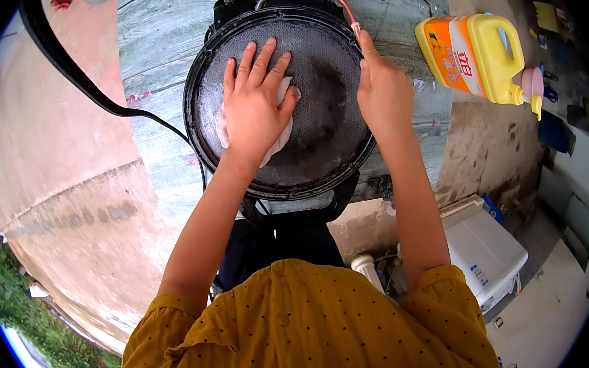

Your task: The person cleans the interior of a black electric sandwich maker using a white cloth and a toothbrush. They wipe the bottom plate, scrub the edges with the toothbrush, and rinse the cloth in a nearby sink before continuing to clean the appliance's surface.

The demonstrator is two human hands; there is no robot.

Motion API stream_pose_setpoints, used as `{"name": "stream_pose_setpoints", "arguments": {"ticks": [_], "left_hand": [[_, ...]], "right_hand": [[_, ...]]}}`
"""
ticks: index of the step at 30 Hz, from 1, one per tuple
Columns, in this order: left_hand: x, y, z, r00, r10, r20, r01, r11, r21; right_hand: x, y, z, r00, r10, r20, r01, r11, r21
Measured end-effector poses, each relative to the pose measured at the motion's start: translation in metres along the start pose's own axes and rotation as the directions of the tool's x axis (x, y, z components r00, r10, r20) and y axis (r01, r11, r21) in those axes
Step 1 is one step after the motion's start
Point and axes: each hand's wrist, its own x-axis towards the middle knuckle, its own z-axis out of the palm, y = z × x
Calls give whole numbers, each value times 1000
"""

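Note:
A round black electric griddle pan (321,130) with a fine dimpled surface lies before me, wet or sudsy in places and darker at the right and lower part. My left hand (256,98) rests flat on its left half, fingers spread, over a crumpled whitish cloth (222,125) that pokes out around the palm. At the pan's right rim, my right hand (383,86) is closed around the handle of a small brush (345,6), possibly a toothbrush. The brush head points up towards the hinge at the pan's back; its bristles cannot be made out.
A yellow detergent jug (507,53) with a pump lies at the right beside a pink cup (532,82). A black cable (106,105) runs from the upper left to the pan. The wood-patterned table covering (161,137) lies beneath. A white appliance (486,252) stands at lower right.

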Motion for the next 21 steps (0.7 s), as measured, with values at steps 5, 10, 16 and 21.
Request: {"name": "stream_pose_setpoints", "arguments": {"ticks": [5, 10, 16, 21], "left_hand": [[-1, -2, -1, 1000, -14, -11, 15, 999, 30], [0, 1, 1, 1000, 1, 4, -1, 1000, 25], [-2, 0, -2, 1000, -12, 4, 12, 1000, 23], [16, 2, -9, 997, -59, -56, 51, 990, -134]], "right_hand": [[-30, 0, 3, 999, 26, 35, -27, 998, 48], [-1, 2, 9, 999, -19, -32, 19, 1000, 4], [-42, 5, -31, 987, 150, 53, -158, 890, 429], [-45, 5, -41, 926, 355, 130, -324, 565, 759]]}}
